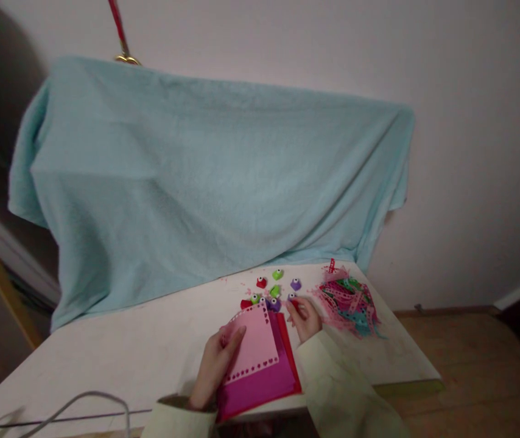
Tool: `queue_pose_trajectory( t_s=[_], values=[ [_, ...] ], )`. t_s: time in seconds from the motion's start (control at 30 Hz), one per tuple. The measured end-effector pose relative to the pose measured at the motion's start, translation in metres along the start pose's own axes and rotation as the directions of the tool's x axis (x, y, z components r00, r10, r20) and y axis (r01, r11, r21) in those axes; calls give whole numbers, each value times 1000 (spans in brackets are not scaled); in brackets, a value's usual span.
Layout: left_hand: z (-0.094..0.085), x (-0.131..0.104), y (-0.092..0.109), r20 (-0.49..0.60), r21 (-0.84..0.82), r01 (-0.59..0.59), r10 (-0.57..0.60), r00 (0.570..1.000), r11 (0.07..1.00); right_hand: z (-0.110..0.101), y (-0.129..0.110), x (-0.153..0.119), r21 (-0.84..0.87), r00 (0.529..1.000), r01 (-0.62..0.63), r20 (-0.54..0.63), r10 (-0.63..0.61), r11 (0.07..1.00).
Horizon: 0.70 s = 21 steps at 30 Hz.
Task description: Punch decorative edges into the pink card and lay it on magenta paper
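Observation:
My left hand (pixel 218 359) is closed on a pale pink paper sheet (pixel 254 340), thumb on top, at its left edge. Rows of small punched shapes, some like hearts, line the sheet's borders. Beneath it lie magenta sheets (pixel 260 389) and red sheets (pixel 293 359). Just right of the papers, my right hand (pixel 304 317) has its thumb and fingers pinched together; a bit of red shows at the fingertips, too small to name. Beyond that hand is a small purple craft punch (pixel 291 296). Other small punches, a green one (pixel 277 274) and a red one (pixel 261 282) among them, stand behind the papers.
A tangled heap of punched paper strips (pixel 351 301) in pink, green and blue lies right of my right hand. Pink paper bits are scattered on the white table (pixel 150 340). A light blue cloth (pixel 223 170) hangs behind. A grey cable (pixel 91 394) curves at the front left.

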<state>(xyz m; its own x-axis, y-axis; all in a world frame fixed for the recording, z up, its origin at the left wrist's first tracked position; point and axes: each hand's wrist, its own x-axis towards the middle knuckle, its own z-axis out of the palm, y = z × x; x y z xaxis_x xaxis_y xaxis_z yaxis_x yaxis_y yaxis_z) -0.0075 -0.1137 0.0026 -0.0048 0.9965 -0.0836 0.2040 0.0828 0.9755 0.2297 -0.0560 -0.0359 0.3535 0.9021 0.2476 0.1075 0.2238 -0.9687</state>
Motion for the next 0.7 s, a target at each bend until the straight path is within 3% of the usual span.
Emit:
queue_pose_trajectory(
  t_s=[0.17, 0.6, 0.7],
  values=[
    [0, 2, -2, 3, 10, -24, 24, 1000, 1000, -3, 8, 2, -156, 996, 83, 41, -78, 984],
    [1, 3, -5, 19, -67, -23, 24, 1000, 997, -7, 2, 6, -89, 990, 140, 11, -140, 986],
    [-9, 0, 4, 45, -139, 21, -15, 999, 990, -9, 5, 7, -57, 991, 134, -10, -135, 989]
  ],
)
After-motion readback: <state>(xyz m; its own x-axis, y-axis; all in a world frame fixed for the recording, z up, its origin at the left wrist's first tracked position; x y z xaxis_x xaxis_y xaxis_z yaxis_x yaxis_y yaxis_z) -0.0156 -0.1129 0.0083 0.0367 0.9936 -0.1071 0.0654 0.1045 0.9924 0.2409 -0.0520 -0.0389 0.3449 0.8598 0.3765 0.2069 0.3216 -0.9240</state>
